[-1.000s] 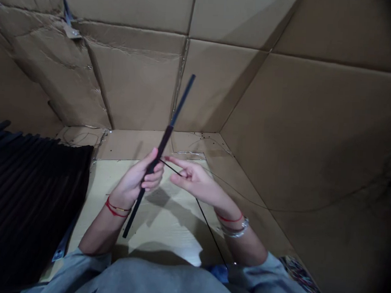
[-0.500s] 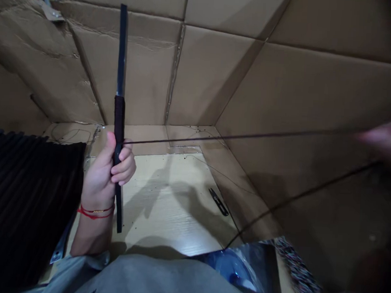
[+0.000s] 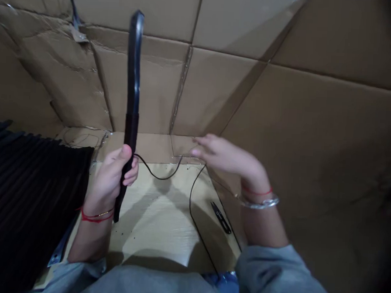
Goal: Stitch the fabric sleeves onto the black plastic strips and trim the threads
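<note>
My left hand (image 3: 117,168) is wrapped round a long, dark, flat bar (image 3: 134,69) with a bent top end, held upright. Dark cord wrapping (image 3: 131,128) covers the bar's middle, just above my thumb. From the bar beside my fingers a thin dark cord (image 3: 161,179) sags in a loop and rises toward my right hand (image 3: 219,154). Thumb and forefinger of that hand point left, apart from the bar, and the cord runs through the hand and drops toward my lap. The exact grip of these fingers is partly hidden.
Small black thread snips (image 3: 221,218) lie on the pale wooden tabletop (image 3: 152,223) at right. Cardboard walls (image 3: 234,30) enclose the back and sides. A stack of black strips (image 3: 25,207) stands at left. Blue plastic (image 3: 225,286) shows at the front edge.
My right hand has come in from the far right toward the bar, and the taut cord has gone slack. The bar has turned, showing its broader side and bent end.
</note>
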The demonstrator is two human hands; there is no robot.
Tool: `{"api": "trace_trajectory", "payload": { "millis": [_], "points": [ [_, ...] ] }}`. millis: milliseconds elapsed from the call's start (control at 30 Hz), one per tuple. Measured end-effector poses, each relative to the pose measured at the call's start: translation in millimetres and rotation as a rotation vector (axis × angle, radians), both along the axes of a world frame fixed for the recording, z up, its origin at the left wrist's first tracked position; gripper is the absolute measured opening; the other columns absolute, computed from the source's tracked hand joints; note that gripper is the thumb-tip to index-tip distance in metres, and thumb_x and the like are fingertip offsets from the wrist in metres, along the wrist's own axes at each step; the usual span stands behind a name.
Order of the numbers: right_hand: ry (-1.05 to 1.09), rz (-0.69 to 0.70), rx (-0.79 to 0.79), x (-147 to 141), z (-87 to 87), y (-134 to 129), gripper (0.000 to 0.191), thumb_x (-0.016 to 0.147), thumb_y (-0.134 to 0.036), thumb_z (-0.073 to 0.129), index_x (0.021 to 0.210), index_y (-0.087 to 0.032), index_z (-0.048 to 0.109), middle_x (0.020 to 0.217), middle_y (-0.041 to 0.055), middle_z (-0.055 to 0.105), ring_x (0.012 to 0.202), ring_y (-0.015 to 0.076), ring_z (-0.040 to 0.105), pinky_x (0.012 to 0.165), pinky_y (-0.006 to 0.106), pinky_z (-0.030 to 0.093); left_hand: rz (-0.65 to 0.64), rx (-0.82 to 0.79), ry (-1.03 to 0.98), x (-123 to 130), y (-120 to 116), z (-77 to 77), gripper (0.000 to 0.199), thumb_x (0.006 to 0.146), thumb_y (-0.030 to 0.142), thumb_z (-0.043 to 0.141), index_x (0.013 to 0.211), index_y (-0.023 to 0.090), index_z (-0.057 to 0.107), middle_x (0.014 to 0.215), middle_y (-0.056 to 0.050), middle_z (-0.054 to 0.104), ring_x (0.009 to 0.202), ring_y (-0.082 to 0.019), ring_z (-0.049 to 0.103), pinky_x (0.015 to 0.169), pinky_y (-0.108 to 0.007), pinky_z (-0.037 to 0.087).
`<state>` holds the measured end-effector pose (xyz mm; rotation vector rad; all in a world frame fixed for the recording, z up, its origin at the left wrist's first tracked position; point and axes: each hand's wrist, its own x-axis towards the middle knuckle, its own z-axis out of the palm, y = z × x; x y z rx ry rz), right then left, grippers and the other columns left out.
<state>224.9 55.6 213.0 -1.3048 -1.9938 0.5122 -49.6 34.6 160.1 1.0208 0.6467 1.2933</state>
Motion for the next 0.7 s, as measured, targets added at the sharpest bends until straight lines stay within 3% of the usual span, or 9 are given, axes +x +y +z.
{"api": "trace_trajectory", "payload": {
  "millis": [100, 167, 233, 300, 367, 467, 533, 600, 700],
  "points": [
    [-0.045, 0.105, -0.040, -38.9, -20.7, -14.8, 0.035, 0.084, -0.036, 0.068, 0.117, -0.024, 0.065, 0.113, 0.0097, 0.063, 0.107, 0.0288, 0.058, 0.096, 0.047, 0.044, -0.020, -0.014, 0.062, 11.4, 7.1, -7.5, 0.048, 0.079, 0.057, 0.064, 0.061, 0.015, 0.050, 0.041, 0.007, 0.040, 0.031, -0.002, 0.034, 0.033, -0.012, 0.026],
    [0.109, 0.156, -0.019, -64.9, -38.6, -30.0, 0.043, 0.091, -0.036, 0.059, 0.132, -0.026, 0.052, 0.129, 0.0083, 0.054, 0.123, 0.0261, 0.049, 0.105, 0.044, 0.039, -0.025, 0.005, 0.120, 21.3, 10.4, -12.3, 0.046, 0.080, 0.056, 0.063, 0.063, 0.015, 0.050, 0.042, 0.007, 0.041, 0.032, -0.002, 0.035, 0.034, -0.013, 0.026],
    [0.293, 0.178, 0.022, -86.7, -55.8, -38.3, 0.040, 0.089, -0.031, 0.063, 0.127, -0.024, 0.051, 0.120, 0.0078, 0.056, 0.114, 0.0220, 0.054, 0.101, 0.038, 0.043, -0.012, 0.036, 0.184, 30.6, 12.3, -16.2, 0.046, 0.081, 0.056, 0.062, 0.064, 0.015, 0.051, 0.044, 0.007, 0.042, 0.035, -0.003, 0.035, 0.036, -0.014, 0.026],
    [0.458, 0.125, 0.024, -101.0, -69.4, -36.4, 0.022, 0.087, -0.027, 0.064, 0.106, -0.020, 0.057, 0.101, 0.0060, 0.058, 0.095, 0.0192, 0.059, 0.085, 0.032, 0.051, -0.002, 0.045, 0.240, 37.9, 13.3, -19.0, 0.045, 0.080, 0.057, 0.062, 0.068, 0.014, 0.054, 0.047, 0.006, 0.042, 0.037, -0.003, 0.035, 0.036, -0.015, 0.026],
    [0.566, 0.051, 0.002, -106.3, -77.5, -28.5, 0.010, 0.086, -0.025, 0.063, 0.087, -0.020, 0.055, 0.087, 0.0032, 0.056, 0.082, 0.0174, 0.058, 0.072, 0.028, 0.050, 0.022, 0.042, 0.291, 42.4, 14.5, -21.2, 0.045, 0.078, 0.058, 0.063, 0.073, 0.014, 0.057, 0.048, 0.007, 0.041, 0.038, -0.004, 0.035, 0.036, -0.016, 0.025],
    [0.661, 0.039, -0.057, -101.0, -78.5, -18.0, 0.016, 0.087, -0.029, 0.060, 0.077, -0.019, 0.052, 0.080, 0.0019, 0.055, 0.076, 0.0154, 0.056, 0.065, 0.025, 0.046, 0.007, 0.048, 0.337, 44.5, 17.5, -23.5, 0.046, 0.078, 0.059, 0.062, 0.073, 0.014, 0.056, 0.044, 0.007, 0.039, 0.037, -0.004, 0.033, 0.037, -0.017, 0.024],
    [0.771, 0.120, -0.190, -93.9, -74.6, -15.1, 0.020, 0.088, -0.034, 0.059, 0.077, -0.018, 0.053, 0.072, -0.0006, 0.051, 0.062, 0.0113, 0.050, 0.053, 0.021, 0.040, -0.047, 0.049, 0.325, 44.0, 19.0, -24.4, 0.048, 0.078, 0.061, 0.061, 0.072, 0.015, 0.054, 0.043, 0.007, 0.039, 0.037, -0.004, 0.033, 0.038, -0.017, 0.024],
    [0.905, 0.237, -0.420, -88.1, -71.2, -13.8, 0.024, 0.087, -0.038, 0.058, 0.075, -0.018, 0.052, 0.058, -0.0058, 0.040, 0.044, 0.0064, 0.032, 0.039, 0.018, 0.024, -0.103, 0.048, 0.293, 43.2, 18.4, -24.5, 0.049, 0.079, 0.062, 0.059, 0.072, 0.015, 0.052, 0.046, 0.007, 0.041, 0.038, -0.004, 0.034, 0.038, -0.017, 0.024],
    [1.064, 0.300, -0.609, -85.4, -71.3, -12.1, 0.028, 0.083, -0.036, 0.062, 0.066, -0.017, 0.050, 0.047, -0.0111, 0.025, 0.039, 0.0040, 0.010, 0.035, 0.018, 0.007, -0.181, 0.036, 0.217, 42.8, 13.2, -22.7, 0.051, 0.080, 0.065, 0.055, 0.076, 0.014, 0.053, 0.050, 0.006, 0.044, 0.041, -0.004, 0.037, 0.041, -0.017, 0.027]
  ]
}}
